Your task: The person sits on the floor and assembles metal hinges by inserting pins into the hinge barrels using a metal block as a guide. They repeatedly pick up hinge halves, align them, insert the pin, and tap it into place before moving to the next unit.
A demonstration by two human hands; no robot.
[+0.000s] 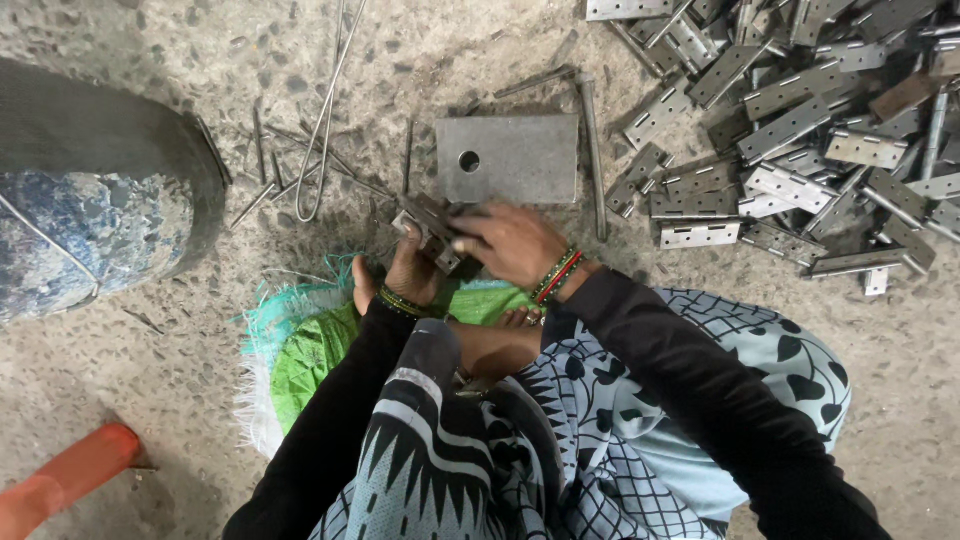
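Observation:
A small metal hinge is gripped between both my hands just above my lap. My left hand holds it from below, fingers curled under the leaves. My right hand closes over its right end from above. Both wrists wear coloured bangles. Just beyond the hinge a flat grey steel plate with one round hole lies on the concrete floor.
A big heap of metal hinges fills the upper right. Thin metal pins and a bent wire are scattered at upper left. A dark tyre-like drum stands at left, an orange object at lower left, green woven sacking under my legs.

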